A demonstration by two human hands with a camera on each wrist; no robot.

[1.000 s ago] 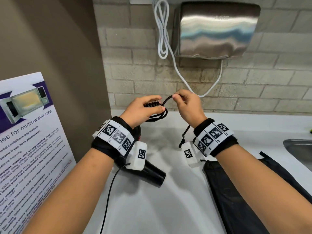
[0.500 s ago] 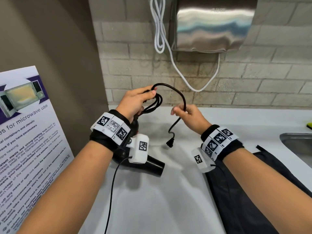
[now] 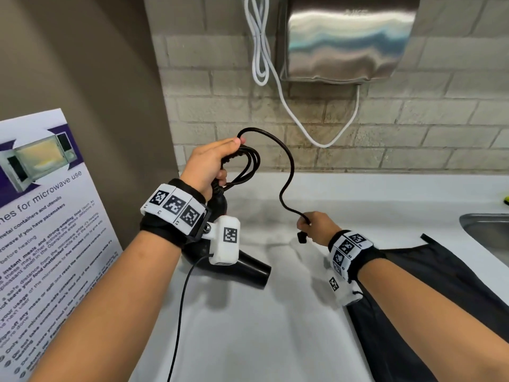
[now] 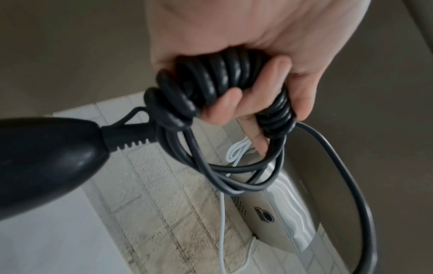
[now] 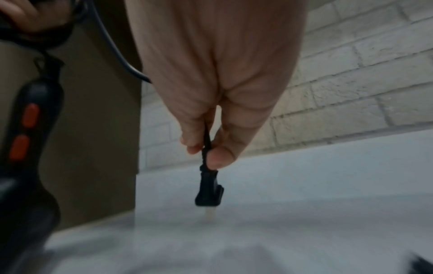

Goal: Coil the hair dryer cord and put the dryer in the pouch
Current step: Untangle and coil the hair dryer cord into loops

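Note:
My left hand [image 3: 212,164] grips a bundle of black cord loops [image 3: 249,164] above the counter; the coils [image 4: 211,81] lie under my curled fingers. The black hair dryer [image 3: 248,267] hangs below that hand, its handle [image 4: 46,157] close to the wrist and its nozzle pointing right. A free length of cord [image 3: 286,172] arcs from the bundle down to my right hand [image 3: 314,227], which pinches the cord just above the plug [image 5: 208,192]. The plug dangles over the white counter. The black pouch [image 3: 429,299] lies flat at the right, partly under my right forearm.
A steel hand dryer [image 3: 347,37] with a white cable [image 3: 259,51] hangs on the brick wall. A microwave notice [image 3: 41,230] leans at the left. A sink edge [image 3: 487,230] shows at the far right. The white counter [image 3: 261,326] spreads between my arms.
My right hand has come away from the left, sliding down the cord to just above the plug and moving low and right. The left hand still holds the loops, slightly higher.

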